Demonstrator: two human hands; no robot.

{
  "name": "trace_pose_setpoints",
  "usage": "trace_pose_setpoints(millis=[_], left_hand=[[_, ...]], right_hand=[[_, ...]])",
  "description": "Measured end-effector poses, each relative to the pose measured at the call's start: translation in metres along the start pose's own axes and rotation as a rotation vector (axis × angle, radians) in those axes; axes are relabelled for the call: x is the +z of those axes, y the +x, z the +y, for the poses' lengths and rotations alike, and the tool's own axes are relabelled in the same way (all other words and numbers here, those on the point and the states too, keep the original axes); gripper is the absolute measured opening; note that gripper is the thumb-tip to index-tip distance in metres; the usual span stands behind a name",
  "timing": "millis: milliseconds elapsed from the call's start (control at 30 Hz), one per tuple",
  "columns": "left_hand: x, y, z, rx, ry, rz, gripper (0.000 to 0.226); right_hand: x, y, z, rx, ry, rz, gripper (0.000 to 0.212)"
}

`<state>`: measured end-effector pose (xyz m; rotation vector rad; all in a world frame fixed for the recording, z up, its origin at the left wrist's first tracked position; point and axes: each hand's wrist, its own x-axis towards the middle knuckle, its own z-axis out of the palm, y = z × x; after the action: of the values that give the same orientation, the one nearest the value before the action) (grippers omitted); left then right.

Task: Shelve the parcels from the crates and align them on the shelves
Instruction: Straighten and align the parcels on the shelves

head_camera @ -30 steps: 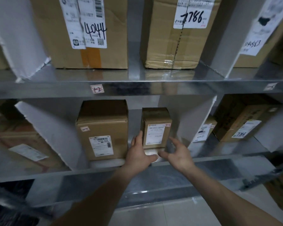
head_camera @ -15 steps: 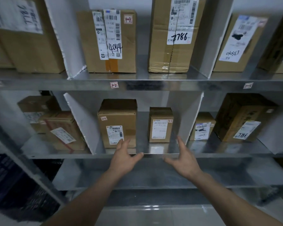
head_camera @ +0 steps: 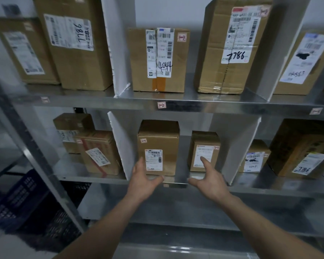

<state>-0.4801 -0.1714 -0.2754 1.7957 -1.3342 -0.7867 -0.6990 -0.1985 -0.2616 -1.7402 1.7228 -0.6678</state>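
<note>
Two brown parcels stand in the middle bay of the second metal shelf [head_camera: 94, 179]: a taller box [head_camera: 158, 135] on the left and a smaller box [head_camera: 204, 141] with a white label on the right. My left hand [head_camera: 142, 181] hovers open in front of the taller box's lower left corner, holding nothing. My right hand [head_camera: 209, 181] is open too, its fingers spread in front of the smaller box's label. Whether either hand touches a box cannot be told.
White divider panels [head_camera: 120, 146] split the shelves into bays. The upper shelf [head_camera: 213, 103] carries large cartons marked 4044 [head_camera: 158, 58] and 7786 [head_camera: 230, 45]. More parcels fill the side bays. Dark crates [head_camera: 17, 200] sit on the floor at lower left.
Both hands let go of the smaller box and drew back from the shelf. The view pulled away and tilted up, bringing the upper shelf into sight.
</note>
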Motion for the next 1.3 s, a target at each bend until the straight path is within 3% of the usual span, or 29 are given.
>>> trace_pose_setpoints(millis=[267,500,667,800,867,1067,1300], left_hand=[[-0.013,0.085,-0.024,-0.069,-0.132,-0.026,0.112],[-0.01,0.134,-0.03,-0.143,-0.232,-0.082,0.112],[-0.006,0.162,-0.039,-0.193,-0.301,-0.063,0.108],[0.0,0.18,-0.043,-0.192,-0.329,-0.054,0.089],[0.002,0.186,-0.043,-0.193,-0.333,-0.057,0.083],[0.005,0.201,-0.04,-0.216,-0.342,-0.047,0.074],[0.011,0.216,-0.042,-0.219,-0.332,-0.012,0.083]], right_hand=[[0.051,0.049,-0.051,0.109,0.209,0.052,0.082],[0.079,0.092,-0.07,0.277,0.386,0.115,0.094],[0.092,0.127,-0.06,0.279,0.5,0.087,0.092],[0.095,0.14,-0.066,0.31,0.524,0.072,0.056],[0.099,0.147,-0.063,0.323,0.536,0.077,0.051],[0.1,0.166,-0.058,0.283,0.564,0.084,0.052],[0.106,0.181,-0.058,0.273,0.546,0.124,0.059]])
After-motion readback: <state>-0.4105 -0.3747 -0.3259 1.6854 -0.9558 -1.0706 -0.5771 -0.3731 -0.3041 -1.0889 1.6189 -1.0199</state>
